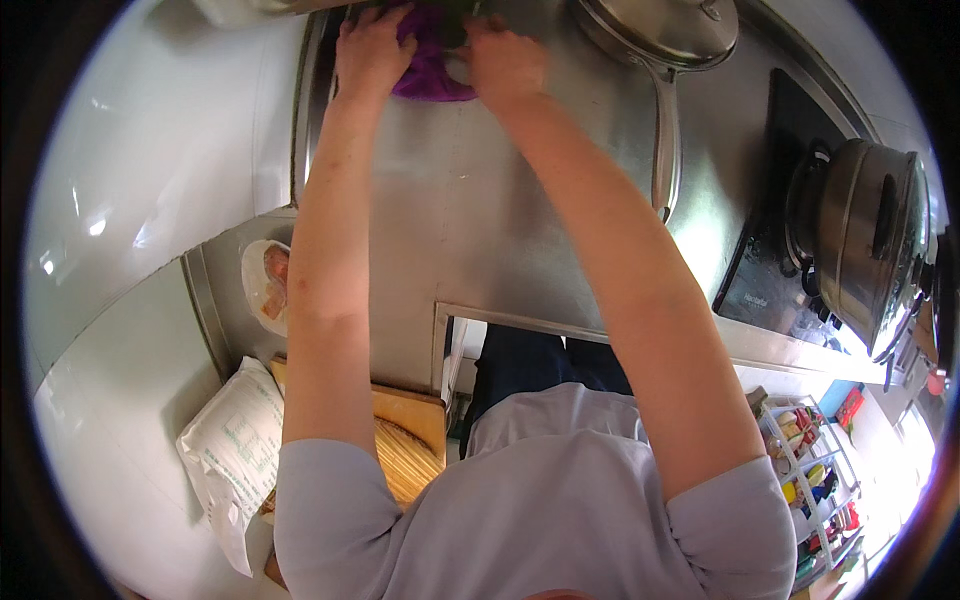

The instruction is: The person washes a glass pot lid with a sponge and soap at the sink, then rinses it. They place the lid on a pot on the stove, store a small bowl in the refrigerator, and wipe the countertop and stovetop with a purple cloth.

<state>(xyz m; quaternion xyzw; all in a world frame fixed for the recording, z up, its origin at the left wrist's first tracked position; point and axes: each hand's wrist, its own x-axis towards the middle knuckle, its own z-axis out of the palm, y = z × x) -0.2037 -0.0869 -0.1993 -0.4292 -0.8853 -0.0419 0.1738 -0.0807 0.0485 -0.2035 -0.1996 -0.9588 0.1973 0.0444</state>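
At the top of the view both hands reach far forward over a stainless steel counter (480, 202). My left hand (373, 54) lies on the left side of a purple cloth or bag (433, 81), its thumb and fingers gripping the material. My right hand (510, 64) is curled at the right side of the same purple piece; it is slightly blurred, and what its fingers hold is hidden. Between the hands a dark green thing (450, 26), possibly leafy, sits above the purple material, cut off by the frame's top edge.
A lidded steel pan (652, 30) stands right of my hands, handle towards me. Farther right, a steel pot (862, 240) rests by a black cooktop (757, 277). At left are a white dish (259, 292) with food, a white printed bag (236, 442) and a wooden board (424, 412).
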